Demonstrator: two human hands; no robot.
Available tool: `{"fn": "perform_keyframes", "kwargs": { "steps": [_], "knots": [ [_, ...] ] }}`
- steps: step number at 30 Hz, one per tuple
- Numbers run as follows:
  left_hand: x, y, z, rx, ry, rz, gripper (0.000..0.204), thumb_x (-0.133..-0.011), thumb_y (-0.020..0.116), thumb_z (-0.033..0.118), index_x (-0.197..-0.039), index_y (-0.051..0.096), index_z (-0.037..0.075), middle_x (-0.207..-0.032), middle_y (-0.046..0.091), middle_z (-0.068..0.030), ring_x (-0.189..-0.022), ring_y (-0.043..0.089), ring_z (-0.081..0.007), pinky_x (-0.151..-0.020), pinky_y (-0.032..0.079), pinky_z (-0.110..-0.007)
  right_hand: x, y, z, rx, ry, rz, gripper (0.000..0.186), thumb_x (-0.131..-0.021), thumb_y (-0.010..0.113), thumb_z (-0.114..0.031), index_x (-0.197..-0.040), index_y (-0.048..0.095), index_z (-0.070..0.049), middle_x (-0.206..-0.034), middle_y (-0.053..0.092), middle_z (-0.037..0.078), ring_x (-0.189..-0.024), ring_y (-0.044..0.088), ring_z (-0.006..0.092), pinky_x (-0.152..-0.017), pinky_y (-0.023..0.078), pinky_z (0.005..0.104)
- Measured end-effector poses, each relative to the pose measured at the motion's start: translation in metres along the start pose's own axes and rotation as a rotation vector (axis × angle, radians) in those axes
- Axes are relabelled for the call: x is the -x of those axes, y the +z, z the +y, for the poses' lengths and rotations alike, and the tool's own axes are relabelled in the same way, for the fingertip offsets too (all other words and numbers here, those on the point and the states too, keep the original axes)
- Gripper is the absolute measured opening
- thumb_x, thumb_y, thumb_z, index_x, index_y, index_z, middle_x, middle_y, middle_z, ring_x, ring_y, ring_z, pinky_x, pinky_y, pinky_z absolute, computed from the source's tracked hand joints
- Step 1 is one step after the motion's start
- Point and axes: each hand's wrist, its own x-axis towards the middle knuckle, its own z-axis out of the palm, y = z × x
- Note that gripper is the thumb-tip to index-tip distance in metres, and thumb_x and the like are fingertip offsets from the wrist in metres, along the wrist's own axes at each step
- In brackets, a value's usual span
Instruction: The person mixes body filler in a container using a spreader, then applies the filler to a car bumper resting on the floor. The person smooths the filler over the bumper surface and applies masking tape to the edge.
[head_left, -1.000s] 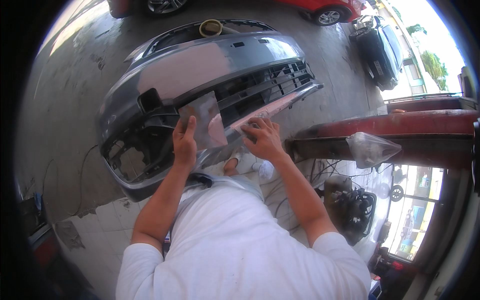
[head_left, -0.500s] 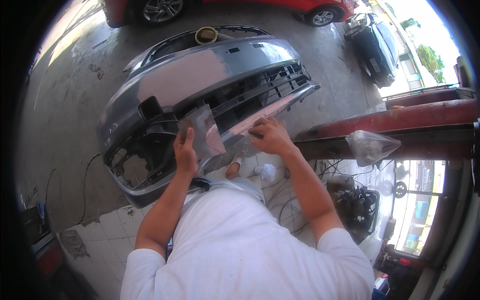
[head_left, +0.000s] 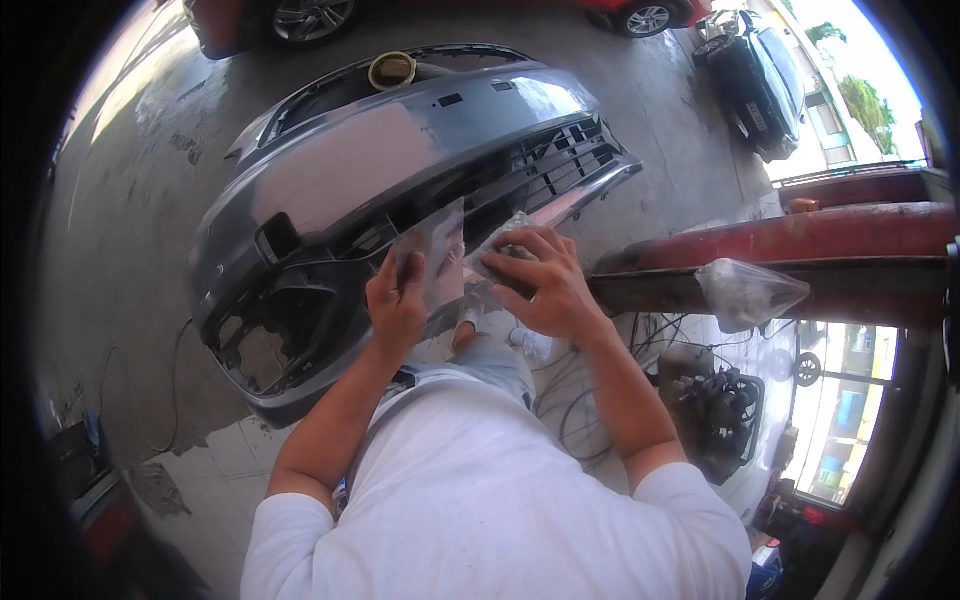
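Note:
My left hand (head_left: 396, 305) grips a flat, thin mixing plate (head_left: 441, 250) by its edge, thumb on its face. A smear of pink filler shows on that plate. Close beside it, my right hand (head_left: 548, 285) is closed around a thin, greyish spreader (head_left: 499, 238), its edge near or against the plate; which one I cannot tell. Beyond both hands lies a grey car bumper (head_left: 470, 112) with a broad pink filler patch (head_left: 345, 165) on its upper face. A pink strip (head_left: 567, 205) runs along its lower lip, partly hidden by my right hand.
A round yellowish container (head_left: 392, 70) rests on the bumper's far side. On the right stand a red beam (head_left: 790, 232), a hanging clear plastic cone (head_left: 750, 293) and a dark machine (head_left: 715, 415) among hoses. A red car (head_left: 420, 18) and a dark car (head_left: 752, 85) are farther off.
My right hand has come away from the bumper's lower lip, lifting the spreader to the plate. My left hand has moved right and tilted the plate more upright.

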Motion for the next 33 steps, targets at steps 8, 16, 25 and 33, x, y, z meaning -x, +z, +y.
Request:
{"fn": "perform_keyframes", "kwargs": {
  "steps": [8, 16, 25, 33],
  "knots": [
    [-0.050, 0.060, 0.073, -0.086, 0.239, 0.103, 0.035, -0.110, 0.062, 0.025, -0.128, 0.065, -0.004, -0.105, 0.072, -0.0137, -0.090, 0.066, -0.0176, -0.083, 0.052, -0.031, 0.044, 0.002, 0.081, 0.047, 0.092, -0.154, 0.037, -0.083, 0.080, -0.028, -0.120, 0.080, -0.022, -0.132, 0.066, 0.002, -0.133, 0.052, 0.0284, -0.112, 0.034, 0.0510],
    [-0.038, 0.038, -0.013, 0.132, -0.301, 0.326, 0.058, -0.105, 0.068, 0.042, -0.141, 0.059, -0.002, -0.135, 0.065, -0.0140, -0.121, 0.059, -0.0241, -0.107, 0.044, -0.038, 0.017, 0.010, 0.190, 0.187, 0.143, -0.207, 0.037, -0.086, 0.074, -0.035, -0.120, 0.080, -0.024, -0.133, 0.066, 0.002, -0.134, 0.052, 0.0276, -0.112, 0.032, 0.0520],
    [0.013, 0.022, -0.045, 0.190, -0.385, 0.495, 0.057, -0.107, 0.065, 0.040, -0.145, 0.055, 0.000, -0.141, 0.062, -0.0136, -0.124, 0.060, -0.0265, -0.107, 0.045, -0.038, 0.003, -0.008, 0.271, 0.186, 0.131, -0.214, 0.038, -0.087, 0.074, -0.035, -0.123, 0.080, -0.023, -0.134, 0.066, 0.000, -0.135, 0.052, 0.0260, -0.110, 0.035, 0.0505],
    [0.015, 0.019, -0.045, 0.301, -0.428, 0.625, 0.057, -0.106, 0.067, 0.041, -0.147, 0.055, 0.003, -0.141, 0.061, -0.0122, -0.127, 0.060, -0.0275, -0.109, 0.045, -0.040, -0.003, -0.029, 0.304, 0.166, 0.183, -0.259, 0.036, -0.090, 0.074, -0.031, -0.124, 0.079, -0.020, -0.133, 0.066, 0.001, -0.136, 0.051, 0.0286, -0.113, 0.036, 0.0488]
  ]
}}
